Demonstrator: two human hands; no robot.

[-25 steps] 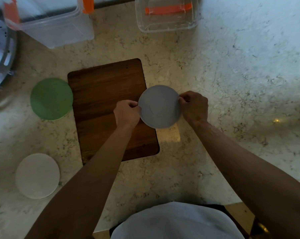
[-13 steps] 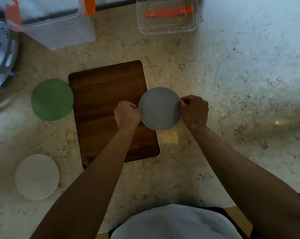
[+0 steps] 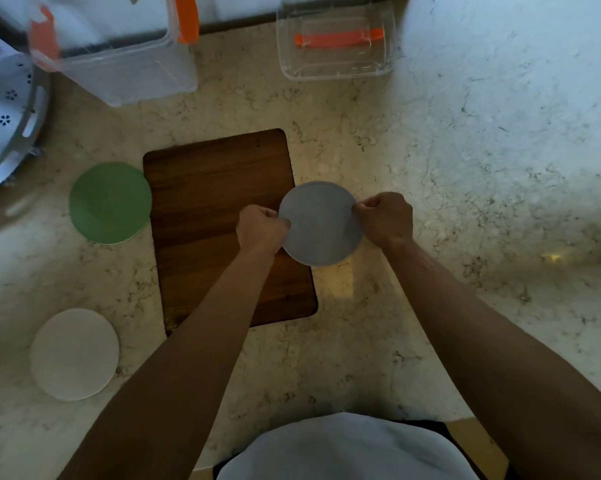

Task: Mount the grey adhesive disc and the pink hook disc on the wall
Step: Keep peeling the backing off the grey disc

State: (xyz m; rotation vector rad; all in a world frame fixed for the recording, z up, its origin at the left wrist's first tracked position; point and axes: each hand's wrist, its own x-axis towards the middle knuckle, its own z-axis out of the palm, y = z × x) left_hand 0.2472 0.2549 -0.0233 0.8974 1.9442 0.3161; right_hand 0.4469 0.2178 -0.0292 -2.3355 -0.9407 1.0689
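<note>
pinching the grey disc — both hands; clear tub holds an orange strip.

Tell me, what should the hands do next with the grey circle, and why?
Probably peel its backing. Both the left hand and right hand pinch opposite edges of the grey adhesive disc, held over the wooden cutting board, not yet at any wall.

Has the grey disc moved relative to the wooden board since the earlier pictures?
No. The grey disc overlaps the wooden board's right edge at the same spot.
</note>
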